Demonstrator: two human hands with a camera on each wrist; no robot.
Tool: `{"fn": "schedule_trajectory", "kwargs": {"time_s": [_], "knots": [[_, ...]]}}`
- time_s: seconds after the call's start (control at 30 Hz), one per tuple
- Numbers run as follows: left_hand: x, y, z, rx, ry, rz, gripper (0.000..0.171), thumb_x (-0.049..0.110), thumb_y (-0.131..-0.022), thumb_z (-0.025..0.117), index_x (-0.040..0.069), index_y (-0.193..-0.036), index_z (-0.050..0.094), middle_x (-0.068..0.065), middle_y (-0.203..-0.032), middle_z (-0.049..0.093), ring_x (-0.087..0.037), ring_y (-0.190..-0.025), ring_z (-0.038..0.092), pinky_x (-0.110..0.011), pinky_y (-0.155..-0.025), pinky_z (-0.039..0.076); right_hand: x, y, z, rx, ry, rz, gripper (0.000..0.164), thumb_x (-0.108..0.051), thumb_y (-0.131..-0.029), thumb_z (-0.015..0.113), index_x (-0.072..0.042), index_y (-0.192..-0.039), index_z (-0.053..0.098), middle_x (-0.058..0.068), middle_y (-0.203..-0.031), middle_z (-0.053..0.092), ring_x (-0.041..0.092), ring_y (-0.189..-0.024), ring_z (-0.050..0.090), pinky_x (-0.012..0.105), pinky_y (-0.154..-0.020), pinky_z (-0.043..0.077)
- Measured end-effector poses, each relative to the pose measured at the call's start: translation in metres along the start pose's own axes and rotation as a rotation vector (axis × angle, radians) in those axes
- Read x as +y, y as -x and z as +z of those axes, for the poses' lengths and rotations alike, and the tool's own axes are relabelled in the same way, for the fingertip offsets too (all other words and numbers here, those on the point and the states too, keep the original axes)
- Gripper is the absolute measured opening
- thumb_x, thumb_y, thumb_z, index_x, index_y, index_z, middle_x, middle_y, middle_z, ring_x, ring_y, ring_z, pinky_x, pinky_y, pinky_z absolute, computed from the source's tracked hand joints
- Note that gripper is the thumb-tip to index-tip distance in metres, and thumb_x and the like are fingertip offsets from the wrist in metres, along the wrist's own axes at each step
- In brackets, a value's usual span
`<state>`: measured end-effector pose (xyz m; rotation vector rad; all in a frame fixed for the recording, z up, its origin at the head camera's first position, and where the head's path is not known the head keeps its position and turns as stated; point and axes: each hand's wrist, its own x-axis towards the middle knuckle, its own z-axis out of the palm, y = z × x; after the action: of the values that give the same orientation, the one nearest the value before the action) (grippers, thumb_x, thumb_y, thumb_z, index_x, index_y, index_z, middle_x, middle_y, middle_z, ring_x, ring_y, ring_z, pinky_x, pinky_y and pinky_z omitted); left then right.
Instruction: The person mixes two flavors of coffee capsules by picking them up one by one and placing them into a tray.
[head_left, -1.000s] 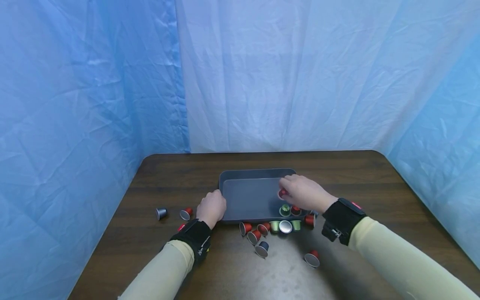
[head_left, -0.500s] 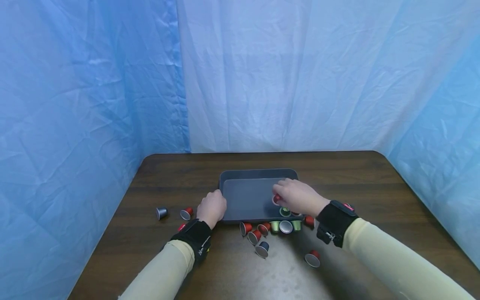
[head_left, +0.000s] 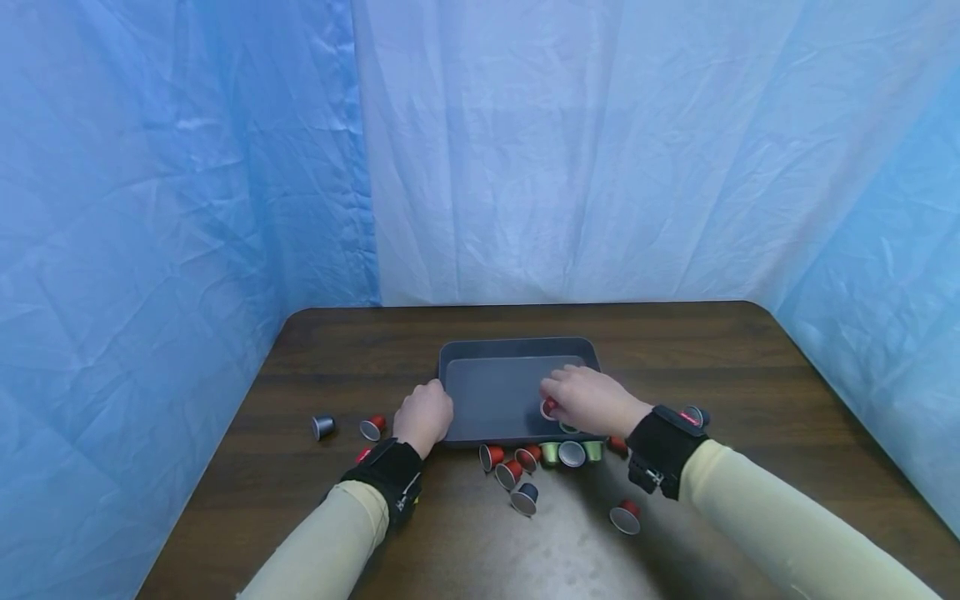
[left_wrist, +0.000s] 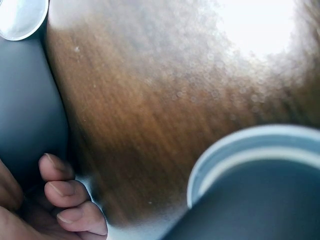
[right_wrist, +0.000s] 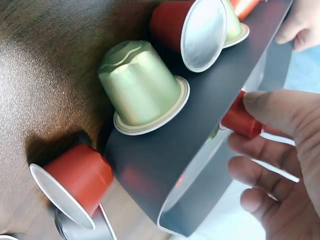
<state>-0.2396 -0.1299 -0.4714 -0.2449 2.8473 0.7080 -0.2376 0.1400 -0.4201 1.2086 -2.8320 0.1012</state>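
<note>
A dark grey tray (head_left: 487, 392) lies on the brown table. My left hand (head_left: 424, 417) grips its left edge; in the left wrist view the fingers (left_wrist: 70, 192) curl beside the tray's wall (left_wrist: 30, 100). Over the tray's right part, my right hand (head_left: 592, 400) pinches a small red coffee capsule (right_wrist: 242, 117) between thumb and fingers, low inside the tray. A green capsule in the tray is mostly hidden beneath that hand. Along the near wall sit two green capsules (right_wrist: 142, 90) with a red, silver-lidded capsule (right_wrist: 204, 37) between them.
Several red capsules (head_left: 508, 475) and a dark blue capsule (head_left: 525, 498) lie in front of the tray. Another red capsule (head_left: 625, 517) is nearer me. A grey-blue capsule (head_left: 323, 427) and a red one (head_left: 372, 427) lie left. Blue curtains (head_left: 525, 167) surround the table.
My right hand has moved left and nearer to me within the tray, carrying the red capsule. The left hand has stayed at the tray's edge.
</note>
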Motion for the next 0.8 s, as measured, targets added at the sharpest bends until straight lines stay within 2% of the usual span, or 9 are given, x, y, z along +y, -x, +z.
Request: {"fn": "schedule_trajectory", "kwargs": {"time_s": [0.5,0.6,0.8], "knots": [[0.000,-0.001,0.001,0.010,-0.016,-0.004,0.030,0.023,-0.106,0.053,-0.001,-0.124,0.061,-0.017,-0.106,0.067,-0.033,-0.091,0.067,-0.053,-0.083,0.057,-0.003,-0.001,0.007,-0.070,-0.006,-0.018,0.017,-0.021,-0.088,0.082,-0.015,-0.100,0.073,-0.003,-0.090,0.070,0.016,-0.083,0.058,0.034,-0.079,0.052],[0.000,0.000,0.002,0.012,-0.015,-0.002,0.030,0.022,-0.106,0.052,-0.001,-0.123,0.061,-0.017,-0.106,0.067,-0.033,-0.090,0.067,-0.053,-0.083,0.057,-0.004,-0.001,0.009,-0.078,-0.003,-0.035,0.017,-0.020,-0.088,0.082,-0.014,-0.101,0.074,-0.002,-0.090,0.071,0.017,-0.083,0.058,0.035,-0.078,0.050],[-0.002,0.001,0.001,0.058,-0.029,0.039,0.027,0.020,-0.105,0.049,-0.001,-0.114,0.064,-0.018,-0.105,0.069,-0.036,-0.091,0.069,-0.054,-0.078,0.056,-0.003,-0.001,0.011,-0.086,0.036,-0.060,0.015,-0.017,-0.087,0.081,-0.015,-0.099,0.072,-0.003,-0.088,0.070,0.018,-0.082,0.055,0.033,-0.073,0.041]]}}
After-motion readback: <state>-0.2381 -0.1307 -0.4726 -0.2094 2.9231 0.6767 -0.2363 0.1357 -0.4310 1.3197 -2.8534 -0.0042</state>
